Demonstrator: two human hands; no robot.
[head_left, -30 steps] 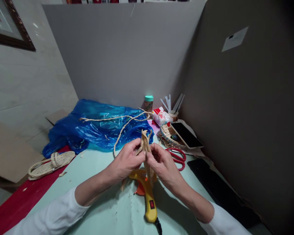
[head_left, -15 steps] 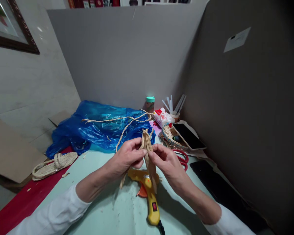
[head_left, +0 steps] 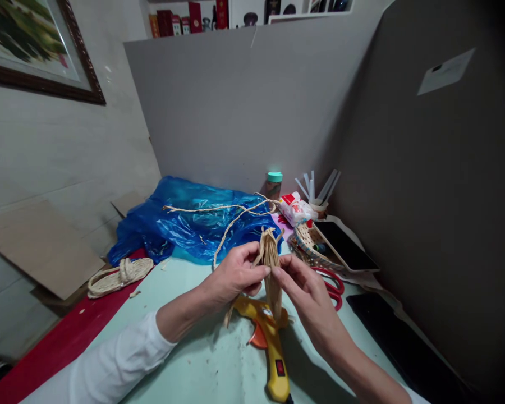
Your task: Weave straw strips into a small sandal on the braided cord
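Observation:
Between my two hands is a bundle of dry, tan plant strips, like corn husk or straw (head_left: pixel 271 252), gathered at its top and hanging downward. My left hand (head_left: pixel 239 272) pinches its left side, thumb pointing right. From the other side my right hand (head_left: pixel 299 280) grips it, the two thumb tips almost meeting on its front. Below the bundle a yellow hot glue gun (head_left: pixel 273 348) with an orange trigger lies on the table. A twisted straw cord (head_left: pixel 227 230) runs from behind my left hand over a blue plastic bag (head_left: pixel 193 196).
Red-handled scissors (head_left: pixel 334 289) lie just right of my right hand. Beyond them are a woven basket (head_left: pixel 307 238), a tablet (head_left: pixel 345 247), glue sticks in a cup (head_left: pixel 318 205) and a green-lidded jar (head_left: pixel 273 185). A woven straw slipper (head_left: pixel 120 278) sits at left; grey panels stand behind and right.
The whole view has shifted, so everything appears farther right and slightly lower. Both hands keep their hold on the bundle, with little change in their grip.

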